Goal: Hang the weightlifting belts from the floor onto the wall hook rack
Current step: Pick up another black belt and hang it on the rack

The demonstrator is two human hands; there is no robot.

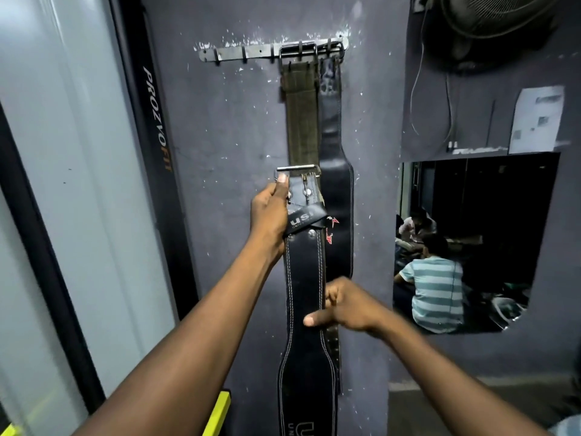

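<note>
Both hands [270,215] [342,305] clamp black belt [303,278] edges — rack [251,53] left hooks free.

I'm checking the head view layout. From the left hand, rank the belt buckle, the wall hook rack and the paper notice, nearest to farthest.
From the left hand:
1. Belt buckle, just above its thumb.
2. Wall hook rack, higher on the wall.
3. Paper notice, far right, above the mirror.

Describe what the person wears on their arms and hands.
Nothing shows on either. Both forearms are bare for all their visible length, with no sleeve in view. The left hand and right hand wear no gloves, and no watch, band or ring shows.
</note>
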